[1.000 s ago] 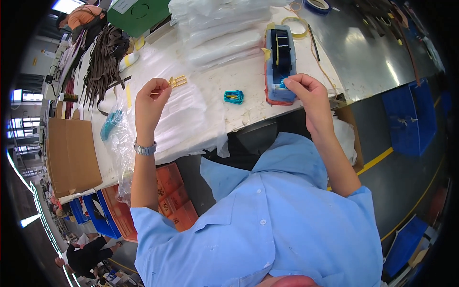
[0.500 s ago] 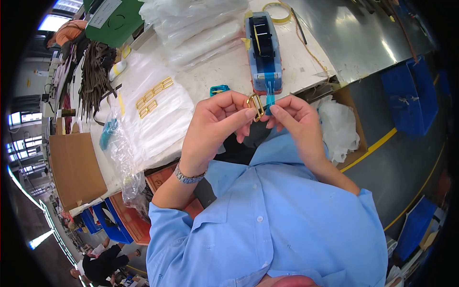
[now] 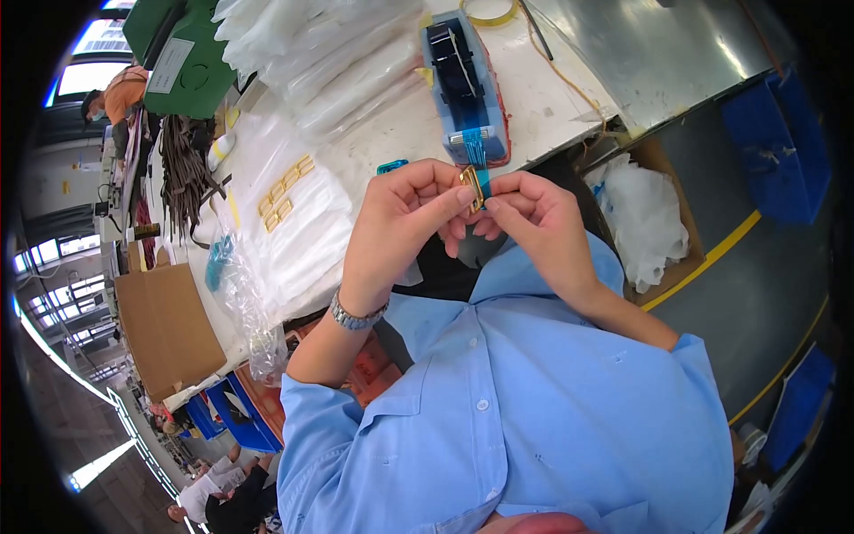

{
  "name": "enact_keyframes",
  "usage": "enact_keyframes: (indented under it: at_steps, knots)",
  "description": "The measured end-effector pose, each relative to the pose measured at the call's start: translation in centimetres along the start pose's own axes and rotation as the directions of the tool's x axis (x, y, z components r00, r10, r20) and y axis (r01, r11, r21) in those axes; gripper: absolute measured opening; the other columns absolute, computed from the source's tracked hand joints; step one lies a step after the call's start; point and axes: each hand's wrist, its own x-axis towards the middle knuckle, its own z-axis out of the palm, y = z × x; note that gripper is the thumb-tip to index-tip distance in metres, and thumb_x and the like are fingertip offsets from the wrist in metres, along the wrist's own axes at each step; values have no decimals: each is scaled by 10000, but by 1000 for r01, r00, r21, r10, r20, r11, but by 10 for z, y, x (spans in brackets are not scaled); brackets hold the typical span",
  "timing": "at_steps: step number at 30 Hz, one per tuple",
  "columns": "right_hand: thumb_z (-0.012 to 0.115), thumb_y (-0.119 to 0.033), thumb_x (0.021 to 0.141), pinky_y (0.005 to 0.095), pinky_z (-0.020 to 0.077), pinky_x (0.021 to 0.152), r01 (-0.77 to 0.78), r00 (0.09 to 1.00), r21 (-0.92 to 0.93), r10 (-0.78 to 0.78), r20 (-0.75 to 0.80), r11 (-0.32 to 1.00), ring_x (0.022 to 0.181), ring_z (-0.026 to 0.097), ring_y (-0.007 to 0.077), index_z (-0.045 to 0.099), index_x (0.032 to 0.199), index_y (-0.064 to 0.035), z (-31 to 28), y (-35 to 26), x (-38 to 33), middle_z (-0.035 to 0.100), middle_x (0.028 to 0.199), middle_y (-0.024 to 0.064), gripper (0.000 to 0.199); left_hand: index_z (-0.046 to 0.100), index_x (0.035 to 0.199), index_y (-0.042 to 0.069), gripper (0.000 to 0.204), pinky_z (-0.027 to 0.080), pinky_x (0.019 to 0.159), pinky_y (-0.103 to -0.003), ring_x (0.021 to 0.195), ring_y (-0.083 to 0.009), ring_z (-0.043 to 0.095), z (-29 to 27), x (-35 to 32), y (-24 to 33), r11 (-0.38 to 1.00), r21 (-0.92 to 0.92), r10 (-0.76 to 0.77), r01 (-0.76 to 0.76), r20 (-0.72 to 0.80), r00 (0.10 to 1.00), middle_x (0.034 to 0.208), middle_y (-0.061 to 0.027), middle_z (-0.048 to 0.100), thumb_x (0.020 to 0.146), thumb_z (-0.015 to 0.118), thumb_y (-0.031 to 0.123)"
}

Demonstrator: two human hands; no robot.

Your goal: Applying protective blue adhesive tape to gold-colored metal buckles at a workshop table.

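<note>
At the dispenser (image 3: 492, 102), left hand (image 3: 400, 214) pinches a gold buckle (image 3: 472, 188) — right hand (image 3: 546, 224), blue tape (image 3: 475, 149).

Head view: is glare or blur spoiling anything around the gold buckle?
All in the head view: the gold buckle in the left hand catches bright highlights, its fine detail too small to judge; glare streaks the metal tabletop, clear of the buckle; ceiling lights and windows at left are blown out; fisheye distortion bends straight edges, and black fills the corners.
</note>
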Motion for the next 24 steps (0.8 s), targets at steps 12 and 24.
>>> enact_keyframes:
  at_steps: [12, 24]
  knots:
    - [589, -165, 1090, 321, 601, 849, -142, 990, 297, 132, 53, 944, 909, 742, 178, 652, 1141, 28, -8, 13, 5, 765, 1037, 136, 209, 705, 1035, -34, 194, 524, 533, -239, 666, -81, 643, -6, 16, 6, 994, 11, -111, 111, 52, 992, 822, -38, 693, 1015, 713, 159]
    - [651, -179, 1058, 344, 621, 884, -382, 924, 544, 306, 229, 747, 937, 755, 202, 702, 1204, 24, -20, 25, 13, 771, 1062, 132, 255, 709, 1013, -33, 174, 471, 501, -222, 634, -61, 614, -10, 23, 5, 967, -126, -213, 220, 72, 974, 814, -30, 685, 997, 737, 138]
